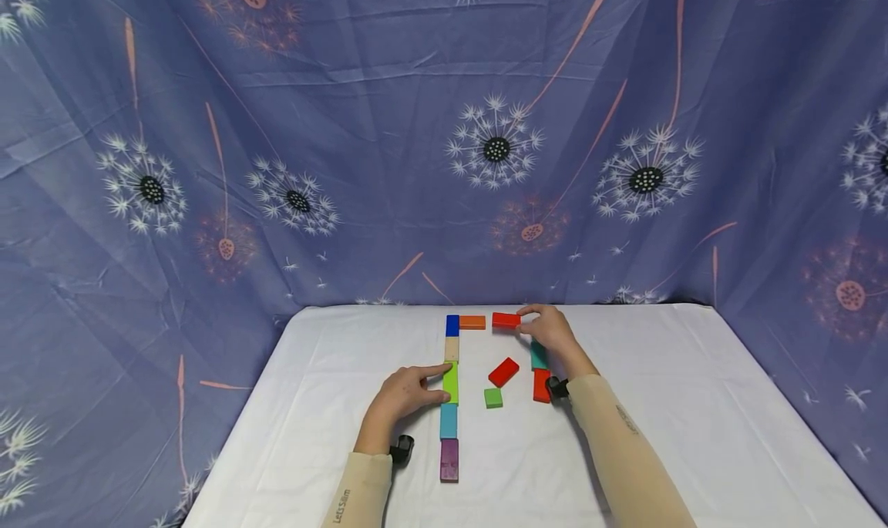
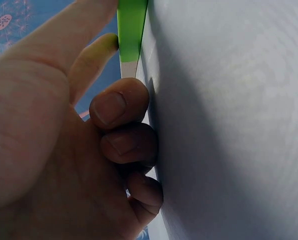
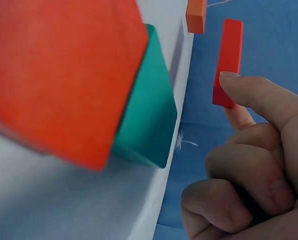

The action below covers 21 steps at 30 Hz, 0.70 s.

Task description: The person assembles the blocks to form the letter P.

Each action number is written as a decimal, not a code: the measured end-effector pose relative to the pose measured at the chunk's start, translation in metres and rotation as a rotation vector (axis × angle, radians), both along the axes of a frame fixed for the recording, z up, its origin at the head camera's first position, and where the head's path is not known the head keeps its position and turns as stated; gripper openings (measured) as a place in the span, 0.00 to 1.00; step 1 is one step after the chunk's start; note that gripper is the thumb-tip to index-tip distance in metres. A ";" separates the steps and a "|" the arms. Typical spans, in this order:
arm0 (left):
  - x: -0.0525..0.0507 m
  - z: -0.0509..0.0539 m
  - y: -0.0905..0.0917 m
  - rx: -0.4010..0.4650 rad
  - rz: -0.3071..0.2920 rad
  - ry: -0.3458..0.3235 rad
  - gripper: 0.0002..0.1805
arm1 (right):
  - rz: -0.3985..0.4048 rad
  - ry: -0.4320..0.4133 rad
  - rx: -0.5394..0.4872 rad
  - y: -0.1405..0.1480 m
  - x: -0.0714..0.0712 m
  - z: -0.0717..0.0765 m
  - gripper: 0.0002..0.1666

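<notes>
In the head view my left hand (image 1: 402, 393) touches a lime green block (image 1: 452, 383) in the left column with thumb and forefinger; its other fingers are bent in the left wrist view. My right hand (image 1: 551, 331) pinches one end of a red block (image 1: 505, 321) between thumb and forefinger, at the far side of the layout. That block (image 3: 230, 55) appears raised above the tabletop in the right wrist view. An orange block (image 1: 472, 322) lies to its left, across a gap. Beneath the right hand, a teal block (image 1: 538, 356) is partly hidden.
The left column also has a dark blue block (image 1: 452, 325), a beige block (image 1: 452, 349), a light blue block (image 1: 449, 421) and a purple block (image 1: 449, 460). A red block (image 1: 541, 386) adjoins the teal one. Between columns lie another red block (image 1: 503, 372) and a small green block (image 1: 493, 398).
</notes>
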<state>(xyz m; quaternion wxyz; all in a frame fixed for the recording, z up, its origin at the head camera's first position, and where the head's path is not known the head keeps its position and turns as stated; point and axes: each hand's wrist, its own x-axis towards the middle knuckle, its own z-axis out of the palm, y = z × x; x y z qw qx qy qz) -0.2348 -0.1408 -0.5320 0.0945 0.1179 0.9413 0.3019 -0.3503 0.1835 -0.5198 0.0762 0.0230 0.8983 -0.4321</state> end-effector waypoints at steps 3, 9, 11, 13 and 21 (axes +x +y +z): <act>-0.001 -0.001 0.001 -0.007 0.009 -0.012 0.34 | 0.011 -0.009 0.031 -0.001 -0.006 -0.002 0.23; 0.000 0.000 0.001 -0.015 0.006 -0.006 0.34 | 0.018 -0.019 0.063 -0.004 -0.014 -0.004 0.23; 0.000 0.001 0.001 -0.018 0.007 -0.004 0.34 | 0.028 -0.016 0.074 -0.005 -0.015 -0.004 0.22; 0.000 0.001 0.001 -0.021 0.010 -0.006 0.34 | 0.038 -0.015 0.084 -0.006 -0.016 -0.003 0.22; 0.000 0.002 0.002 -0.035 0.011 -0.008 0.34 | 0.057 -0.020 0.140 -0.010 -0.019 -0.005 0.22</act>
